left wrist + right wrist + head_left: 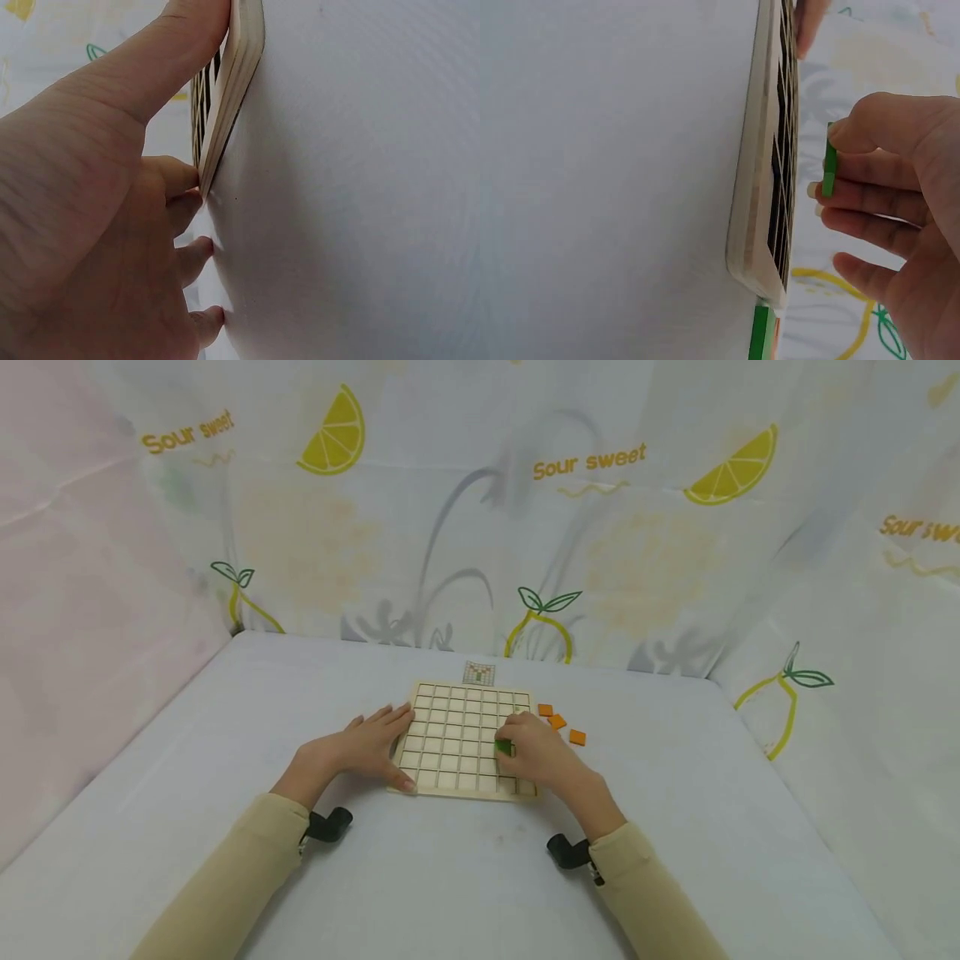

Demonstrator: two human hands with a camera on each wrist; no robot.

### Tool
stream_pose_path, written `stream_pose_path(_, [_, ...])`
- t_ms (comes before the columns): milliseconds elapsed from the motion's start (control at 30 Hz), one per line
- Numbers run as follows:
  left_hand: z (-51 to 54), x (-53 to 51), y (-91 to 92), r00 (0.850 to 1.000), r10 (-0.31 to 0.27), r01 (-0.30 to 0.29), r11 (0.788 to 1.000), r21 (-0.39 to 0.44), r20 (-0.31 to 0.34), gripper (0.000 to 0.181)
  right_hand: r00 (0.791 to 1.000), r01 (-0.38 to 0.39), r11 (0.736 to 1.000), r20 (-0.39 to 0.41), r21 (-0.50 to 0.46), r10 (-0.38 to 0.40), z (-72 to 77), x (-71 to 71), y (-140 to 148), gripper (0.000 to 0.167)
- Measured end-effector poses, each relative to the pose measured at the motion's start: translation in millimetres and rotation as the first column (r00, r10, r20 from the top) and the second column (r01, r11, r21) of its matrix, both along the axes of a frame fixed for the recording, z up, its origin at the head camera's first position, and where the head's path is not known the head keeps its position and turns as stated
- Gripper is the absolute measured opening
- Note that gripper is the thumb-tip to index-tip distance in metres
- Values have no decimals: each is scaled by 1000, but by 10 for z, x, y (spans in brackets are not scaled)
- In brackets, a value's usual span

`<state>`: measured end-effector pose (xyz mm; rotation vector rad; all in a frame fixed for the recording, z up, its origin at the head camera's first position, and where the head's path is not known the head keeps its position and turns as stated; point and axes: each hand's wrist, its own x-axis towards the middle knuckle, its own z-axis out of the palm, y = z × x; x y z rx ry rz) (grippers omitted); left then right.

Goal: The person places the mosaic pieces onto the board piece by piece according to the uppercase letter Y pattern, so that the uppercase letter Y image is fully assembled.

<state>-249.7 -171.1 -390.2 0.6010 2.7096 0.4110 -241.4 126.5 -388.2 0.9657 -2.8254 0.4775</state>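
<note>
A square wooden grid board (pixel 446 745) lies flat on the white table. My left hand (pixel 369 746) rests at its left edge with the fingers spread. In the left wrist view, the left thumb (pixel 169 56) presses on the board's corner while the other fingertips reach down beside its edge. Above the right part of the grid, my right hand (pixel 536 750) pinches a green square tile (pixel 504 747). The right wrist view shows this green tile (pixel 830 161) edge-on between thumb and fingers, apart from the board (pixel 754 202).
Orange square tiles (pixel 577 737) lie right of the board. Another green tile (pixel 761 334) shows beside the board's edge in the right wrist view. Behind the board is a small card (pixel 478 673) with a coloured grid pattern. A printed cloth (pixel 465 527) stands at the back.
</note>
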Motion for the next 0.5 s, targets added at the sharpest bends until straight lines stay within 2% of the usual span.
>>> stream_pose_path(167, [2, -5, 15, 1000, -7, 7, 1000, -2, 1, 126, 1000, 0, 1000, 16, 25, 0, 5, 43, -59, 14])
stream_pose_path(500, [-7, -10, 7, 1000, -2, 2, 1000, -6, -1, 126, 998, -40, 997, -54, 64, 44, -5, 61, -139, 10])
